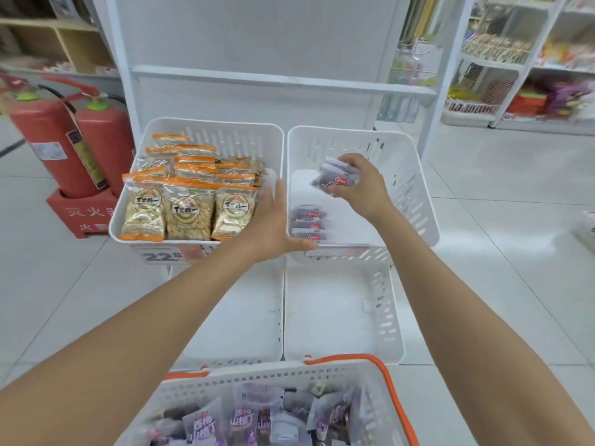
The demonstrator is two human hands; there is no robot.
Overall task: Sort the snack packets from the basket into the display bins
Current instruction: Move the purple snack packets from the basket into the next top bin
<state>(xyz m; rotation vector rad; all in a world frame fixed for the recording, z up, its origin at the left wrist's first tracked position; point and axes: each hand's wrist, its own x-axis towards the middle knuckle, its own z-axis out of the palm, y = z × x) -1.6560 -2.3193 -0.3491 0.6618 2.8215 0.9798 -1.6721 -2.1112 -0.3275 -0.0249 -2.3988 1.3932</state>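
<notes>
A white basket with an orange rim (383, 378) at the bottom holds several purple snack packets (244, 420). Two white display bins stand above it. The left bin (206, 127) is packed with orange-topped nut packets (190, 201). The right bin (415, 175) has a small stack of purple packets (307, 220) at its front left corner. My right hand (360, 185) hovers inside the right bin, shut on a bundle of purple packets (331, 175). My left hand (273, 223) lies flat and open over the divide between the two bins, fingers touching the nut packets.
Two lower white bins (386, 313) sit below the upper pair. Two red fire extinguishers (64, 136) stand on a red base at the left. White shelving rises behind the bins, and stocked racks (495, 59) fill the right background. The floor is pale tile.
</notes>
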